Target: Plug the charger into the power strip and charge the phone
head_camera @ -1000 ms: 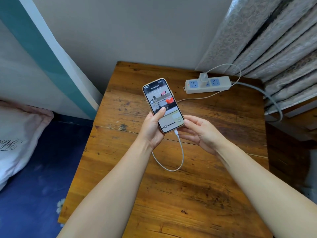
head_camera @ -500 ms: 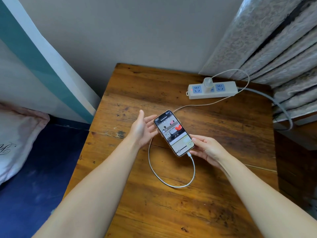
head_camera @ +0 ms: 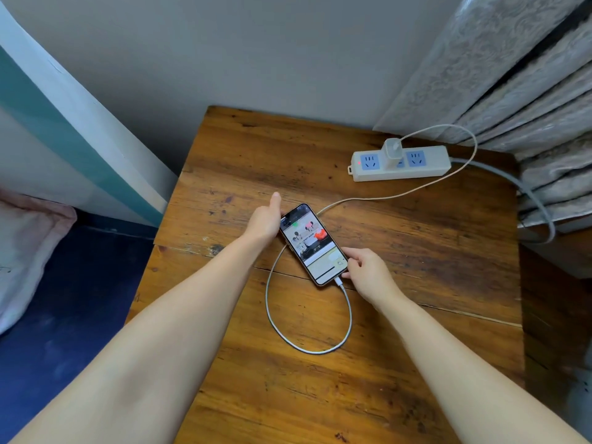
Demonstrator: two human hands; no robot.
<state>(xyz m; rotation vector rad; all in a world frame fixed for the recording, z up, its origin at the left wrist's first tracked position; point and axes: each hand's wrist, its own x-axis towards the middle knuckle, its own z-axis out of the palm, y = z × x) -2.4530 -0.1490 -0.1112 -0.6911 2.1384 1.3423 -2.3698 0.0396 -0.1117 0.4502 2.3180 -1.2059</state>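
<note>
Resting at table centre: phone and both hands
Table (head_camera: 416, 251): bare wood, a firm seat.
Power strip (head_camera: 400, 163): at 1 o'clock, charger (head_camera: 392, 150) upright in it.
Cable (head_camera: 309, 347): limp; loops at 6 o'clock.
Phone (head_camera: 312, 243): apparently flat, screen lit; rigid, glassy, likely slick; grip the long edges.
Left hand (head_camera: 264, 219): fingers together along its 10 o'clock edge, thumb raised.
Right hand (head_camera: 368, 272): fingertips pinching the 5 o'clock corner beside the plug.
</note>
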